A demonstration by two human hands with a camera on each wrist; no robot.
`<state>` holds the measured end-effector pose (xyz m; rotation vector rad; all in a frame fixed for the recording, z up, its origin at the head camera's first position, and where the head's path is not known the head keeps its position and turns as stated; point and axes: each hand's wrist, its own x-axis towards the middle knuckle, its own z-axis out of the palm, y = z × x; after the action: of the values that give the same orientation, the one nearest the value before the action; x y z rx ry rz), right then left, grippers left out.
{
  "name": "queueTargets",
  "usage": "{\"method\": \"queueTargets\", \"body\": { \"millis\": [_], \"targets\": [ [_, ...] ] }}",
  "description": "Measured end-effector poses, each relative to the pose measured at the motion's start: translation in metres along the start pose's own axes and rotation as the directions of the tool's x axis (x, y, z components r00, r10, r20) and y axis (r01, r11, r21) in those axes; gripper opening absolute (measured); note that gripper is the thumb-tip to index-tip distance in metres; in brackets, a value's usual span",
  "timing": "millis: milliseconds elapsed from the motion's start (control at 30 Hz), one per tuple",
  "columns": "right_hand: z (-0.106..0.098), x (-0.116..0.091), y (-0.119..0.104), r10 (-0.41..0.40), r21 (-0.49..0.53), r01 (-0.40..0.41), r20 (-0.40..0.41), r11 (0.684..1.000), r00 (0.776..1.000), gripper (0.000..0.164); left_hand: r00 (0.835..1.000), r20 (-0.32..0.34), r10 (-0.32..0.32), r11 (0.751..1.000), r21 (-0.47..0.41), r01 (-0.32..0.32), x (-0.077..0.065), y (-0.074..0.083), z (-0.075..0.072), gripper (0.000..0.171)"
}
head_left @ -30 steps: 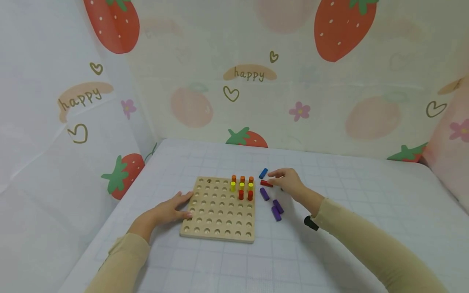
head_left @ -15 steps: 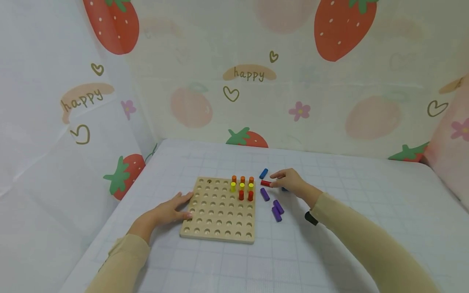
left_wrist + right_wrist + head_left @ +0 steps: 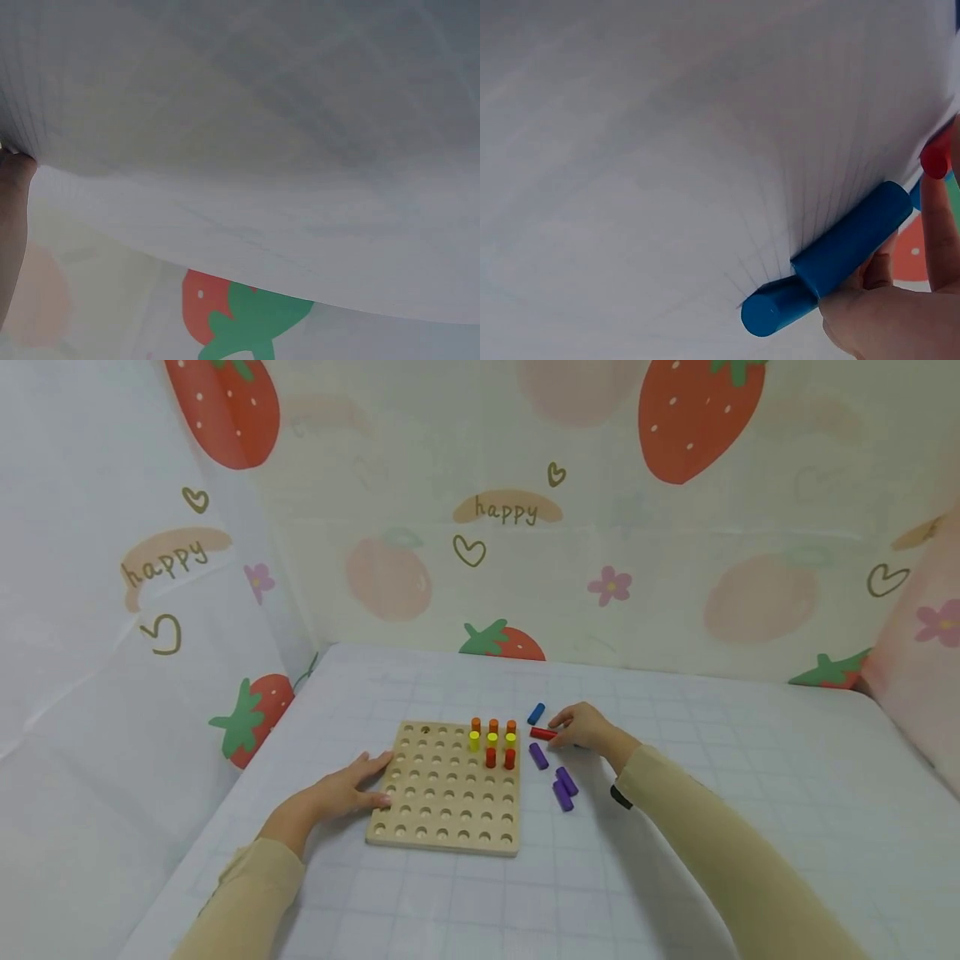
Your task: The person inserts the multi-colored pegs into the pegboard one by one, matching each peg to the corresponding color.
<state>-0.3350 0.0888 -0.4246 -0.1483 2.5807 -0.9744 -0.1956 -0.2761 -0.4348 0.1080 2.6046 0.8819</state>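
My left hand [image 3: 341, 791] rests on the left edge of a wooden pegboard [image 3: 442, 847], thumb on its top. Only a bit of that hand [image 3: 11, 217] shows in the left wrist view. Orange pegs [image 3: 493, 725], yellow pegs [image 3: 492, 741] and two red pegs [image 3: 491, 757] stand in the board's far right corner. Beyond the board's right side, my right hand [image 3: 592, 729] pinches the near end of a lying red peg [image 3: 542, 733] between thumb and finger. In the right wrist view, this red peg [image 3: 934, 160] sits at the fingertips, and two blue pegs [image 3: 855, 238] lie beneath the hand.
Another blue peg [image 3: 536, 713] lies just past the red one. Three purple pegs [image 3: 538, 756] are strewn between the board and the right forearm. A black object [image 3: 621, 796] shows at the right wrist. A printed cloth wall [image 3: 420, 635] stands behind the table.
My right hand has shifted slightly left, and its thumb and finger have closed in on the red peg's end. The left hand and the pegs in the board stay as before.
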Motion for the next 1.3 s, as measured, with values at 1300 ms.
{"method": "queueTargets", "body": {
  "millis": [1300],
  "targets": [
    [-0.006,-0.013,0.006,0.006,0.099,0.006,-0.118,0.995,0.993,0.026,1.000,-0.009,0.027,1.000,-0.007,-0.028,0.004,-0.006,0.002,0.088]
  ]
}}
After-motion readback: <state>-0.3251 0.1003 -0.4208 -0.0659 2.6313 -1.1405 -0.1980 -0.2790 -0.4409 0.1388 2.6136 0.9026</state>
